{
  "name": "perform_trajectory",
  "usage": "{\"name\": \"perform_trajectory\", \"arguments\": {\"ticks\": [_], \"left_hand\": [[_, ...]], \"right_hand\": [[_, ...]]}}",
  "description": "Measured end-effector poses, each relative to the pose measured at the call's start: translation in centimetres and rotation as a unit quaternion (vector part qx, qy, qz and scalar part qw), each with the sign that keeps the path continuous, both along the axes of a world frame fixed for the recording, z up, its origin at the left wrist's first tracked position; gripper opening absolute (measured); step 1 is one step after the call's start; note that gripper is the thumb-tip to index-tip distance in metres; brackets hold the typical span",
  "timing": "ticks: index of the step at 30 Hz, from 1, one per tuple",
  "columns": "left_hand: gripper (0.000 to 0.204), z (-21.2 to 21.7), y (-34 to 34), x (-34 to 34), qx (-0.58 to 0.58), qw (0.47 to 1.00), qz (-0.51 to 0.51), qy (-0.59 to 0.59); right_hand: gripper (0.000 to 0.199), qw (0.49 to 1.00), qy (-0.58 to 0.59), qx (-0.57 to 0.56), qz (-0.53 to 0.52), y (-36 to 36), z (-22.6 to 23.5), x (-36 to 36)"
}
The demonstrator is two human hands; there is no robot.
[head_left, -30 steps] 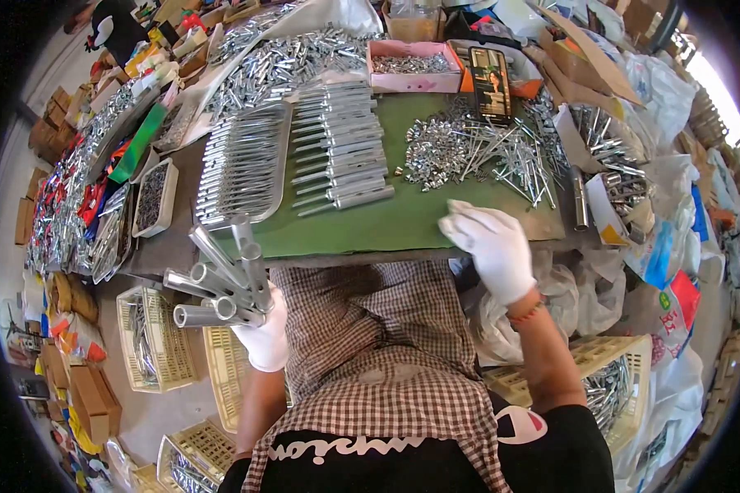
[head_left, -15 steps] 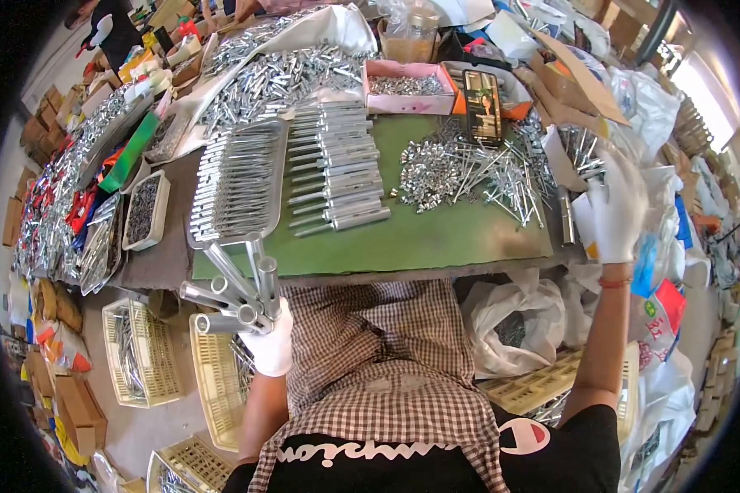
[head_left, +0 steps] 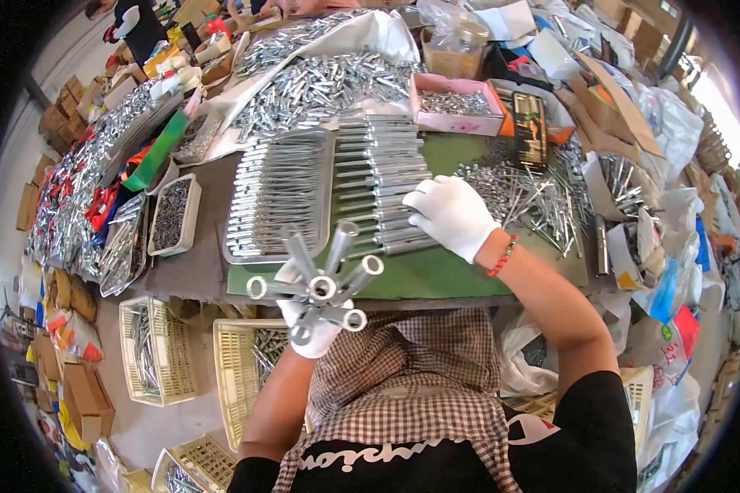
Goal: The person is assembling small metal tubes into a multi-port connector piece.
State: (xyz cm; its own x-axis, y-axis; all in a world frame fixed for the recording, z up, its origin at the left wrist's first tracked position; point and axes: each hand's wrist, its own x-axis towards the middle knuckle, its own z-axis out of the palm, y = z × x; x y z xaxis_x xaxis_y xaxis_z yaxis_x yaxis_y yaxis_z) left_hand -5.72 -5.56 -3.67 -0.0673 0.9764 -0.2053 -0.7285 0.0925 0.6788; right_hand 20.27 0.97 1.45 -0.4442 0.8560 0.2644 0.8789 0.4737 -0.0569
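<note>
pale grey floor (head_left: 152, 426) around a partly green workbench (head_left: 436, 281), bright white daylight (head_left: 718, 111) at upper right

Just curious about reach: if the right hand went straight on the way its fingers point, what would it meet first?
Likely the row of silver tubes, just left of the right hand; depth is unclear, so the two may be touching.

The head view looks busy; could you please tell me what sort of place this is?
It is likely a small metal-hardware assembly workshop, judging by the heap of small metal pieces, the metal tubes in the gloved left hand, and the plastic crate holding long metal parts.
</note>
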Motion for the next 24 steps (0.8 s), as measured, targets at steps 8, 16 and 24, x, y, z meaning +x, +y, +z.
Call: {"name": "perform_trajectory", "arguments": {"ticks": [8, 16, 24], "left_hand": [[0.032, -0.3, 1.5, 0.3, -0.028, 0.987, -0.114, -0.110], [0.038, 0.8, 1.8, -0.1, -0.114, 0.925, -0.167, -0.321], [0.041, -1.6, 1.6, -0.6, -0.023, 0.965, -0.206, -0.157]], "right_hand": [[0.015, 1.000, 0.009, 0.019, 0.006, 2.8, 0.7, 0.2], [0.015, 0.993, 0.003, 0.114, -0.014, 10.4, 0.9, 1.8], [0.017, 0.991, -0.013, 0.135, 0.000, 11.6, 2.2, -0.2]]}}
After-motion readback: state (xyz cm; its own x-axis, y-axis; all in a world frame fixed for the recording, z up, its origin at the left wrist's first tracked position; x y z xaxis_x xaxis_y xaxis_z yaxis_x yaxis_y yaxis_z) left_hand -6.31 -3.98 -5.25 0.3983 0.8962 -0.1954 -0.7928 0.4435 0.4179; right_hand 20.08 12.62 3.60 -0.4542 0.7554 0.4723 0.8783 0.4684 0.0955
